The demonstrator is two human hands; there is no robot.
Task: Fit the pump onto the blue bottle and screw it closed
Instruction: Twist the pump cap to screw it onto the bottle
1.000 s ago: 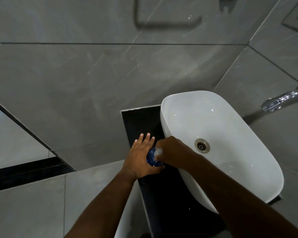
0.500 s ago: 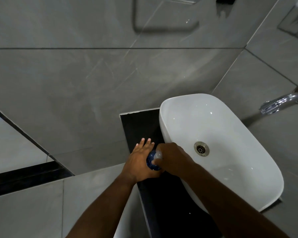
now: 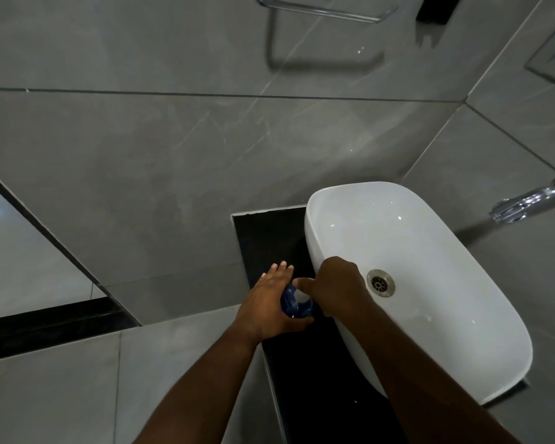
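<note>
A blue bottle (image 3: 290, 304) stands upright on the black counter (image 3: 269, 238), just left of the white basin. My left hand (image 3: 269, 299) wraps its left side, thumb under the near side and fingers stretched out past it. A white pump (image 3: 302, 295) sits on top of the bottle's neck. My right hand (image 3: 337, 288) comes in from the right, fingers closed on the pump; most of the pump is hidden under them.
The white oval basin (image 3: 430, 238) with a metal drain (image 3: 380, 282) sits directly right of the bottle. A chrome tap (image 3: 529, 200) juts from the right wall. A towel bar (image 3: 327, 11) hangs on the grey tiled wall above.
My right hand has shifted a little to the right on the pump, so more of the white top and the blue bottle shows. The left hand stays on the bottle.
</note>
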